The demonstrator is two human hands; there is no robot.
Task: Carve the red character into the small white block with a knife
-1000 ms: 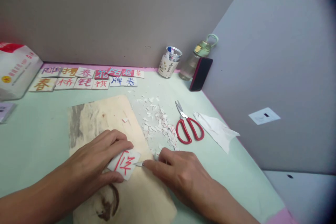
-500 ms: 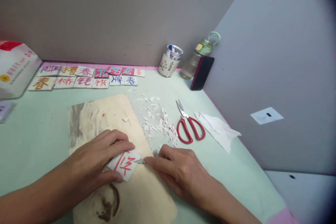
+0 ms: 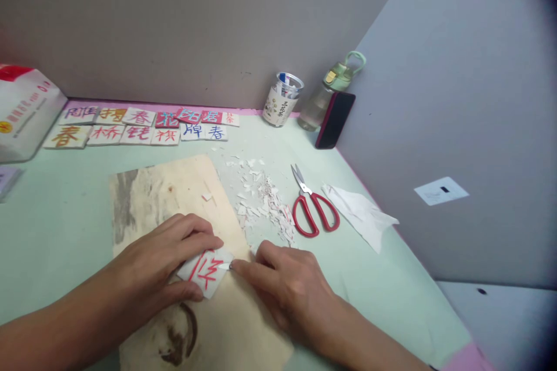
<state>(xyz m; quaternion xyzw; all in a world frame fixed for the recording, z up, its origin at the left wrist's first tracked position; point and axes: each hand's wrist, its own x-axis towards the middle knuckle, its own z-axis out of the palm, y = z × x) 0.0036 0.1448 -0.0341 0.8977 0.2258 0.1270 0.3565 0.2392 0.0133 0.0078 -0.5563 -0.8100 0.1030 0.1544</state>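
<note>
My left hand (image 3: 174, 258) pinches a small white square piece (image 3: 208, 275) with a red character on it, thumb at its lower edge and fingers over the top. That piece lies against a pale wooden board (image 3: 191, 185) with dark stains. In my right hand (image 3: 289, 287) is a small craft knife (image 3: 225, 266); most of its handle is hidden in the fingers. Its narrow metal tip meets the right corner of the white piece. White cut scraps (image 3: 267, 203) are heaped just beyond the right hand, and a single scrap rests on the board.
Red-handled scissors (image 3: 307, 191) and a crumpled white tissue (image 3: 363, 214) lie right of the scraps. Two rows of painted character squares (image 3: 139, 134) line the back, beside a white bag (image 3: 26, 110). A labelled jar (image 3: 281, 104), a green-lidded bottle (image 3: 315, 107) and a phone (image 3: 335, 122) stand at the back right.
My right hand has shifted slightly left, bringing the knife further over the corner of the white piece. My left hand keeps its hold almost unmoved.
</note>
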